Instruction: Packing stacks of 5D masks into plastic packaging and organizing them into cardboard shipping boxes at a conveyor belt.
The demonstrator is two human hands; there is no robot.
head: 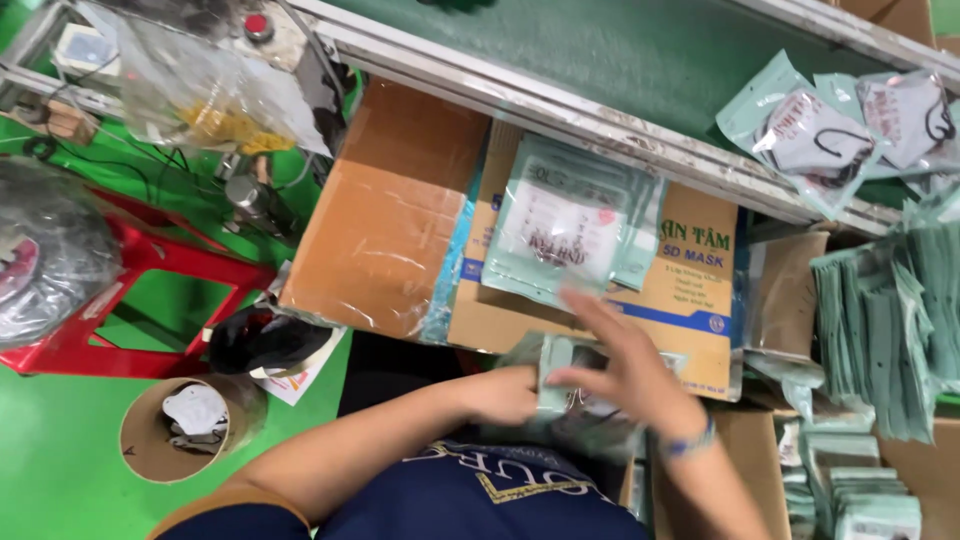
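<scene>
Down in the head view, the printed cardboard box (690, 300) serves as the landmark, lying flat under the edge of the green conveyor belt (600, 50). At its near edge, both hands meet over a pale green mask pouch (560, 365) held just above the person's dark blue shirt. The left hand (505, 393) is clenched around the pouch's left side, fingers curled under it. The right hand (625, 370) is blurred; its fingers are spread and lie across the pouch's top, touching it, but whether they truly grip it cannot be told. A bracelet (690, 440) sits on the right wrist. On top of the box, toward its far left corner, rests a small stack of sealed mask pouches (565, 225). Just left of the box lies a plain brown carton (385, 215) wrapped in clear film. Right of the box stands a thick upright bundle of empty green pouches (890, 330), and beyond it, on the belt, lie several filled packets (830, 130). Well left of the box, on the green floor, are a red plastic stool (140, 270) and a round cardboard tub (185, 430).
</scene>
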